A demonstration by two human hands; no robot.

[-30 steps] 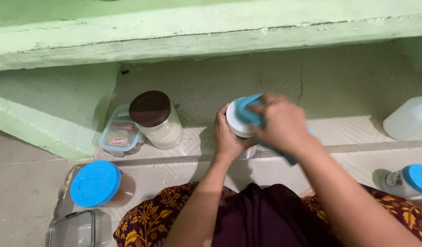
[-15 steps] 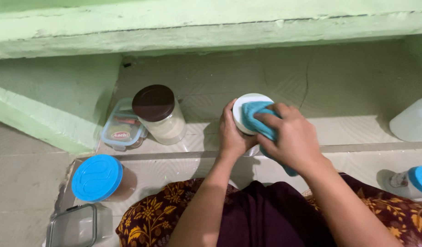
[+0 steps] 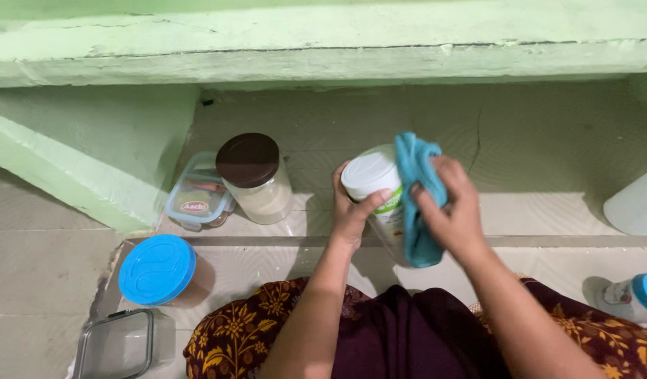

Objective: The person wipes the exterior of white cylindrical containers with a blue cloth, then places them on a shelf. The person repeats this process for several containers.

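Left hand (image 3: 355, 214) grasping a white-lidded jar (image 3: 374, 184) just right of the brown-lidded jar (image 3: 255, 177), the right hand (image 3: 450, 207) clenches a blue cloth (image 3: 414, 196) against its side; a firm grip and slow turning would likely wipe it evenly.

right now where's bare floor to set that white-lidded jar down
Bare floor runs behind the white-lidded jar, between the brown-lidded jar and the white container at the right edge. The left is crowded: brown-lidded jar, small box, blue-lidded jar.
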